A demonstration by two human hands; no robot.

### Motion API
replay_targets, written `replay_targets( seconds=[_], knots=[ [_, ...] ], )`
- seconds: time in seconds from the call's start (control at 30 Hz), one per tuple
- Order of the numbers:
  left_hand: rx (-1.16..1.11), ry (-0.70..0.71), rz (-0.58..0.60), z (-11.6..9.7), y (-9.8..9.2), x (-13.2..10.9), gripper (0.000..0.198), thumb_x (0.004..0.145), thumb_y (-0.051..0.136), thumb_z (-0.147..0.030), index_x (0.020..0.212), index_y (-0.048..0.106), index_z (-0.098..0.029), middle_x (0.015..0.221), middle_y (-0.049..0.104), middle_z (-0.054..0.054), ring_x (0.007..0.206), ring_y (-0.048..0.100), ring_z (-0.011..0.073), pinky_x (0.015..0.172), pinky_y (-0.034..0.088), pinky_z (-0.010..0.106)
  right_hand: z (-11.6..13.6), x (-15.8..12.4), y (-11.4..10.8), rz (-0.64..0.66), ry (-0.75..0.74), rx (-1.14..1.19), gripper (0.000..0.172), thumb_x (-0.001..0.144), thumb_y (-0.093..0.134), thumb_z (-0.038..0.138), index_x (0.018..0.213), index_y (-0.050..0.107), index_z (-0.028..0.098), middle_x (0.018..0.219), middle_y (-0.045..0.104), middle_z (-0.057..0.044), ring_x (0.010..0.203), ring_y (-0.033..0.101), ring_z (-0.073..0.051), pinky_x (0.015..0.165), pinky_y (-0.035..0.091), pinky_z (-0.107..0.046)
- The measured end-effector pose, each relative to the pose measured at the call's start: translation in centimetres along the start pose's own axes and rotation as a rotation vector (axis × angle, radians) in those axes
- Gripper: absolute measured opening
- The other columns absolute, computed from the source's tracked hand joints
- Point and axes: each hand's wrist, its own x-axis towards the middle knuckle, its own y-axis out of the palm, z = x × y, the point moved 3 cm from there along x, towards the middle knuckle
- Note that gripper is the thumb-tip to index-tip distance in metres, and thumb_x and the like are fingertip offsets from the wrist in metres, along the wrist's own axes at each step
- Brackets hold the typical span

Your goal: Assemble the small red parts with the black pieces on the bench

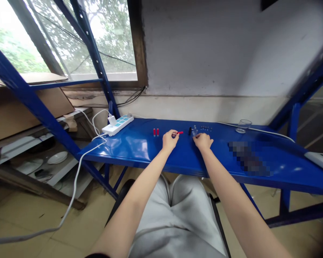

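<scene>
My left hand [170,140] is closed over the blue tabletop, pinching a small red-capped piece [180,132] whose red end points right. To its left, two small red-capped tubes [156,132] stand side by side. My right hand [204,141] reaches down to a cluster of small clear pieces [195,131]. Its fingertips are pressed together there, and what they grip is too small to make out. Beside that cluster stands a small black piece [190,130]. Several tiny bead-like parts [206,128] lie in rows just behind my right hand.
A white power strip [118,124] with a plugged-in cable sits at the table's left end. On the right are a clear cup [243,126], a pixelated dark object [249,157] and a white device [321,160]. Blue shelf posts [32,95] rise at the left.
</scene>
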Motion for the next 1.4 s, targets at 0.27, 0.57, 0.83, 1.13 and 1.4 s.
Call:
replay_targets(
  seconds=[0.27,0.57,0.83,1.13,1.4],
  knots=[
    [0.019,0.091,-0.002,-0.1,-0.4,-0.3,0.009,0.078,0.056,-0.021,0.084,0.062,-0.017,0.080,0.066,0.004,0.075,0.059,0.0133,0.075,0.048,0.028,1.6,-1.4,-0.6,-0.053,-0.346,-0.096,0.017,0.078,0.051,0.027,0.074,0.064,0.018,0.088,0.062,-0.008,0.088,0.050,-0.022,0.072,0.027,-0.035],
    [0.020,0.112,0.030,-0.2,-0.3,-0.4,0.010,0.077,0.055,-0.019,0.086,0.061,-0.017,0.080,0.065,0.004,0.076,0.058,0.0131,0.076,0.048,0.028,2.6,-2.9,-0.8,-0.080,-0.533,-0.188,0.017,0.080,0.048,0.024,0.073,0.062,0.017,0.086,0.062,-0.008,0.085,0.049,-0.021,0.069,0.024,-0.033],
    [0.018,0.131,0.035,-0.3,-0.2,-0.4,0.010,0.078,0.055,-0.019,0.085,0.061,-0.017,0.081,0.065,0.004,0.076,0.058,0.0129,0.076,0.048,0.028,2.5,-2.8,-0.7,-0.079,-0.530,-0.189,0.018,0.081,0.047,0.024,0.074,0.061,0.016,0.087,0.061,-0.009,0.086,0.049,-0.021,0.069,0.024,-0.032],
    [-0.003,0.167,0.029,-0.5,-0.1,-0.4,0.011,0.078,0.055,-0.017,0.087,0.061,-0.017,0.080,0.064,0.004,0.075,0.058,0.0122,0.076,0.048,0.027,2.8,-3.1,-1.0,-0.077,-0.554,-0.231,0.017,0.081,0.046,0.022,0.077,0.061,0.015,0.088,0.061,-0.010,0.087,0.048,-0.021,0.069,0.024,-0.032],
    [0.058,0.224,0.079,-1.1,-0.1,-0.8,0.024,0.084,0.049,-0.025,0.104,0.061,-0.020,0.098,0.066,0.005,0.087,0.058,0.0150,0.085,0.046,0.032,3.0,-3.3,-1.2,-0.095,-0.577,-0.225,0.017,0.080,0.045,0.021,0.077,0.060,0.015,0.089,0.061,-0.011,0.086,0.049,-0.022,0.068,0.024,-0.033]
  ],
)
